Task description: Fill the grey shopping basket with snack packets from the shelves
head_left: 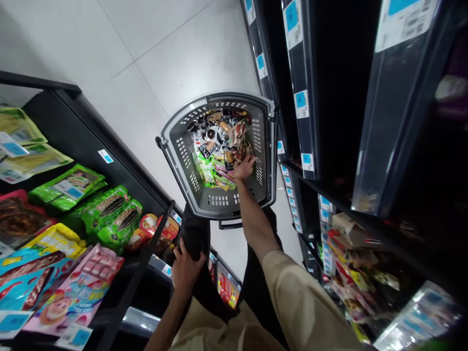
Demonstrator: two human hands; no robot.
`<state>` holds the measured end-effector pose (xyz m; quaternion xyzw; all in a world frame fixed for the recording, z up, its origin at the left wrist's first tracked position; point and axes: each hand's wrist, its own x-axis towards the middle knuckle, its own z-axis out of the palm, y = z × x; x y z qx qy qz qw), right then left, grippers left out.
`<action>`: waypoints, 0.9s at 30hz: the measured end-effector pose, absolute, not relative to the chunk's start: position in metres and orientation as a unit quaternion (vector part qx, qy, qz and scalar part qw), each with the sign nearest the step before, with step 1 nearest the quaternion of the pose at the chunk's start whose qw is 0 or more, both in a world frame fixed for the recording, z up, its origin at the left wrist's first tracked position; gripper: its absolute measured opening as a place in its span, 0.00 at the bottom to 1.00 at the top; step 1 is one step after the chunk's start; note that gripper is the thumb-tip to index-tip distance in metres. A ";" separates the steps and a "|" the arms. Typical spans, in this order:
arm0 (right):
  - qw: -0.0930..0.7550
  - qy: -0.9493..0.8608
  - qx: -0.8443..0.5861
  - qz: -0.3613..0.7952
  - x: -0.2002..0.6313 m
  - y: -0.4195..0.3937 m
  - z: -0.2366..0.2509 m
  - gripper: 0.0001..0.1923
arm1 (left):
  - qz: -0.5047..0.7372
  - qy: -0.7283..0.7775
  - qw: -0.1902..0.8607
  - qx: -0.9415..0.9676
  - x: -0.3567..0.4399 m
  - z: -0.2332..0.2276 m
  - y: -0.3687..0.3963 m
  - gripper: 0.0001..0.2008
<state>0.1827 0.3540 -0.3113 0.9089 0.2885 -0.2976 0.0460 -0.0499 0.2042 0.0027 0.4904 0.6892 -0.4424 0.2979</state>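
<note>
Reaching down into the grey basket (219, 201), the right hand (244, 167) rests on the heap of snack packets (219, 151) inside it, near the basket's right wall. Its fingers (250, 158) are bent over a reddish packet at the edge of the heap; whether they pinch it or only press on it, I cannot tell from this height. The basket stands on the pale tiled floor (153, 58) in the aisle, just beside the dark shelving (329, 97) on the right, with its black handle (166, 156) dropped to the left side.

The left hand (186, 268) is well apart from the basket, low against the person's dark trouser leg, its fingers curled closed around a fold of black cloth or a strap; which one is unclear.

Judging by what lies in it, the basket is already well loaded: wrapped sweets, green packets and pink ones cover its bottom in a loose pile, with the side walls free above them. The display on the left (66, 229) carries many more bagged snacks, green, yellow, pink and blue, lying flat in rows, and the lower right shelves hold boxed goods (347, 234). So the gathering looks partly done, with the hand busy at the pile itself.
</note>
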 end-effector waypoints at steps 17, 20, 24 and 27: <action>0.026 0.294 0.870 -0.395 0.221 0.340 -0.253 0.22 | -0.427 0.687 0.281 0.517 -0.043 -0.001 0.197 0.42; -0.004 0.313 0.862 -0.400 0.221 0.328 -0.223 0.20 | -0.410 0.691 0.256 0.538 -0.043 -0.001 0.187 0.42; -0.050 0.319 0.857 -0.402 0.220 0.318 -0.203 0.17 | -0.390 0.695 0.235 0.556 -0.043 -0.004 0.172 0.42; -0.094 0.301 0.866 -0.389 0.220 0.310 -0.196 0.16 | -0.385 0.709 0.243 0.539 -0.045 -0.006 0.164 0.43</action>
